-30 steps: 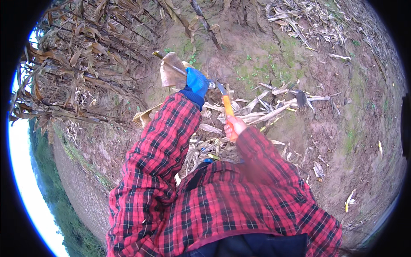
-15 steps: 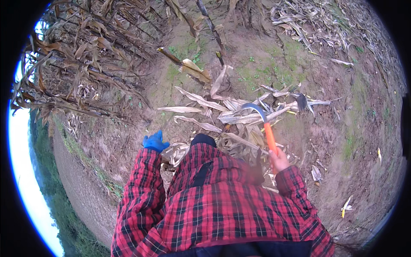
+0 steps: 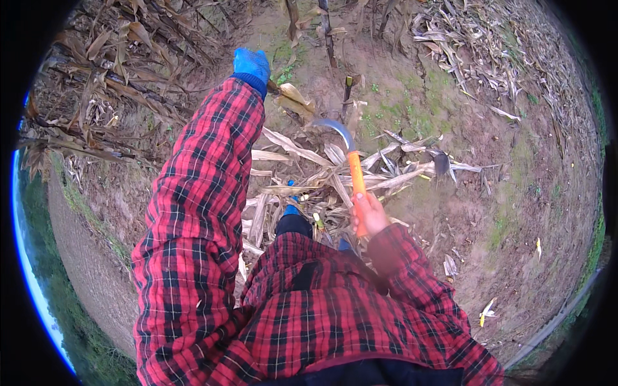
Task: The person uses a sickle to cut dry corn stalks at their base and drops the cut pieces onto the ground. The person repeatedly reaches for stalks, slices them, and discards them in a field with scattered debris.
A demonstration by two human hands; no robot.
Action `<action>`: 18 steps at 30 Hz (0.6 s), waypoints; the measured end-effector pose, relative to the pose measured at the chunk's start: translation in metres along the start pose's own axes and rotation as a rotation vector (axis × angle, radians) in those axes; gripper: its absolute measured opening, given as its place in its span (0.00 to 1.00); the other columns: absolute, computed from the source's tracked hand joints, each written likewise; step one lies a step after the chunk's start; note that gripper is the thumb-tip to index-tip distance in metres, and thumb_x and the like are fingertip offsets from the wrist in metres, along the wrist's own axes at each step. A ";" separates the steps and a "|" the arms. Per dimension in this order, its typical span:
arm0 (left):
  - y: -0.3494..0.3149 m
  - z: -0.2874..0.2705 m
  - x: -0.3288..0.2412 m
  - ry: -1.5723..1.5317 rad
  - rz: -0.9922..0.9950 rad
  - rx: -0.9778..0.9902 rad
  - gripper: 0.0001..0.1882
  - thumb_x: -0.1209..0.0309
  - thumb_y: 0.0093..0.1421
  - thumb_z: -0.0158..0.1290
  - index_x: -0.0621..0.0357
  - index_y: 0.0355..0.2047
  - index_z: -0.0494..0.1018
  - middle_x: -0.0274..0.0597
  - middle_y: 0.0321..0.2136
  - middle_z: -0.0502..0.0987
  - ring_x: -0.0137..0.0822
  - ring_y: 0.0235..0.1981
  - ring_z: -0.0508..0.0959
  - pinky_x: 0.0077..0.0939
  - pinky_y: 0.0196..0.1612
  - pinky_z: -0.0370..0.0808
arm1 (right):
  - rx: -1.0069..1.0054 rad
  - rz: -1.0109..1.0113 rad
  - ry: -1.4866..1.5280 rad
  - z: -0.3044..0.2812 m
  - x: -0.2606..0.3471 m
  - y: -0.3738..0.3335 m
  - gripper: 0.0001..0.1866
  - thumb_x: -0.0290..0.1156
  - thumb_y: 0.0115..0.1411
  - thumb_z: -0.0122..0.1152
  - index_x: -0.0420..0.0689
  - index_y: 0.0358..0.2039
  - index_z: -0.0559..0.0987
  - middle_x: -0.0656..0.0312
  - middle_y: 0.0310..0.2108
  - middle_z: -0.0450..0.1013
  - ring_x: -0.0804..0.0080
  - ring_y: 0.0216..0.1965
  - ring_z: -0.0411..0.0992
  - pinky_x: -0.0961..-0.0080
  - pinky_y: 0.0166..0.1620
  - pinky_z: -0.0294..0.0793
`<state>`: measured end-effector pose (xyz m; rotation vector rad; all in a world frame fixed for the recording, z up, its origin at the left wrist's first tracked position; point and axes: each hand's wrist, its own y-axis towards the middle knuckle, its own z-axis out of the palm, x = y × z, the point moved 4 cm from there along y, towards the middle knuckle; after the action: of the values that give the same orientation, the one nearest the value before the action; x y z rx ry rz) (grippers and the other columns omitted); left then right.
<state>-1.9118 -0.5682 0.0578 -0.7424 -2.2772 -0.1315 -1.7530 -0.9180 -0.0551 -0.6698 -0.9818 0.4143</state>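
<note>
My right hand [image 3: 369,213], bare, is closed round the orange handle of a sickle [image 3: 356,168]. Its curved metal blade points forward and bends to the left over the ground, close to a dry leaf on a cut corn stalk [image 3: 296,100]. My left hand [image 3: 252,64], in a blue glove, is stretched far forward with its fingers curled over. It covers the upper end of that stalk; whether it grips the stalk is hidden. Another short cut stalk [image 3: 347,90] stands to the right of it.
Dry corn husks and leaves [image 3: 393,170] litter the soil before my feet. Standing dry corn stalks [image 3: 122,71] crowd the far left, and more stems rise at the top. A heap of dry leaves [image 3: 470,58] lies far right.
My left hand has swung forward from beside my body to the cut stalk, its spread fingers now curled. My right hand has carried the sickle left and slightly forward.
</note>
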 end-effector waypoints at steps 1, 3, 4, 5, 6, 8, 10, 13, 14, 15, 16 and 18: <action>0.001 0.015 0.002 -0.117 0.017 0.166 0.13 0.59 0.44 0.51 0.50 0.26 0.77 0.37 0.27 0.77 0.40 0.31 0.77 0.35 0.29 0.69 | -0.011 -0.006 0.068 0.009 0.006 0.010 0.13 0.42 0.61 0.45 0.45 0.35 0.65 0.66 0.18 0.60 0.80 0.14 0.59 0.80 0.15 0.61; -0.001 0.029 -0.006 -0.172 0.062 -0.105 0.10 0.59 0.43 0.51 0.50 0.17 0.76 0.37 0.18 0.75 0.40 0.21 0.75 0.35 0.22 0.66 | -0.034 -0.059 0.096 0.024 0.018 0.039 0.15 0.44 0.61 0.44 0.44 0.34 0.64 0.65 0.19 0.61 0.79 0.14 0.58 0.79 0.16 0.62; -0.005 0.034 -0.006 -0.182 0.083 -0.233 0.11 0.59 0.42 0.52 0.50 0.12 0.76 0.36 0.13 0.74 0.40 0.17 0.74 0.35 0.19 0.65 | -0.011 -0.022 0.144 0.037 0.025 0.058 0.15 0.44 0.61 0.44 0.43 0.33 0.64 0.65 0.19 0.61 0.79 0.14 0.58 0.79 0.16 0.62; -0.005 0.037 -0.013 -0.213 0.069 -0.261 0.10 0.60 0.41 0.52 0.50 0.12 0.76 0.37 0.14 0.74 0.40 0.16 0.74 0.35 0.19 0.64 | -0.007 -0.014 0.118 0.047 0.030 0.079 0.15 0.43 0.61 0.43 0.43 0.32 0.64 0.65 0.18 0.60 0.79 0.14 0.59 0.79 0.16 0.62; -0.006 0.032 -0.020 -0.238 0.049 -0.289 0.10 0.60 0.40 0.52 0.50 0.12 0.75 0.39 0.14 0.74 0.40 0.16 0.74 0.35 0.18 0.63 | 0.028 0.031 0.080 0.054 0.030 0.104 0.15 0.43 0.61 0.43 0.43 0.31 0.64 0.65 0.18 0.60 0.79 0.14 0.59 0.79 0.17 0.61; -0.011 0.023 -0.029 -0.263 0.014 -0.321 0.09 0.61 0.39 0.53 0.50 0.12 0.75 0.40 0.14 0.74 0.40 0.15 0.73 0.35 0.17 0.61 | 0.161 0.206 0.082 0.071 0.020 0.157 0.14 0.42 0.61 0.43 0.43 0.29 0.64 0.66 0.17 0.60 0.79 0.14 0.58 0.78 0.18 0.62; -0.027 0.022 -0.036 -0.282 -0.030 -0.300 0.09 0.61 0.38 0.53 0.50 0.11 0.75 0.41 0.13 0.74 0.41 0.14 0.72 0.35 0.16 0.60 | 0.202 0.306 0.100 0.097 0.013 0.174 0.14 0.41 0.61 0.44 0.44 0.27 0.63 0.66 0.17 0.59 0.79 0.14 0.58 0.78 0.19 0.61; -0.038 0.021 -0.032 -0.368 -0.064 -0.178 0.10 0.60 0.38 0.53 0.51 0.12 0.75 0.42 0.14 0.74 0.41 0.15 0.73 0.35 0.17 0.61 | 0.194 0.361 0.269 0.109 -0.002 0.170 0.14 0.41 0.60 0.45 0.45 0.25 0.63 0.68 0.17 0.58 0.81 0.14 0.57 0.82 0.18 0.58; -0.040 0.020 -0.036 -0.363 -0.076 -0.132 0.09 0.60 0.38 0.54 0.52 0.13 0.75 0.43 0.15 0.74 0.41 0.17 0.75 0.35 0.18 0.65 | 0.230 0.388 0.368 0.105 -0.011 0.166 0.13 0.41 0.60 0.46 0.45 0.25 0.63 0.68 0.17 0.58 0.82 0.14 0.57 0.83 0.18 0.58; -0.045 0.018 -0.036 -0.394 -0.086 -0.173 0.09 0.62 0.38 0.54 0.52 0.13 0.75 0.43 0.15 0.75 0.41 0.17 0.75 0.35 0.19 0.66 | 0.263 0.410 0.470 0.097 -0.019 0.159 0.13 0.41 0.60 0.46 0.45 0.26 0.63 0.68 0.18 0.58 0.83 0.14 0.56 0.84 0.18 0.57; -0.049 0.020 -0.031 -0.420 -0.111 -0.220 0.08 0.63 0.39 0.53 0.52 0.13 0.75 0.42 0.16 0.75 0.41 0.18 0.75 0.36 0.20 0.67 | 0.270 0.428 0.441 0.083 -0.019 0.132 0.13 0.42 0.59 0.47 0.46 0.26 0.64 0.69 0.18 0.58 0.85 0.14 0.55 0.85 0.18 0.55; -0.068 0.027 -0.025 -0.508 -0.159 -0.083 0.07 0.68 0.41 0.52 0.54 0.21 0.78 0.43 0.20 0.77 0.40 0.22 0.77 0.35 0.28 0.72 | 0.217 0.398 0.390 0.058 -0.012 0.067 0.12 0.43 0.59 0.47 0.48 0.27 0.65 0.68 0.19 0.60 0.84 0.14 0.56 0.86 0.18 0.55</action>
<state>-1.9515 -0.6279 0.0295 -0.6933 -2.8307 -0.1219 -1.8107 -0.8576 -0.0859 -0.7148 -0.4233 0.6988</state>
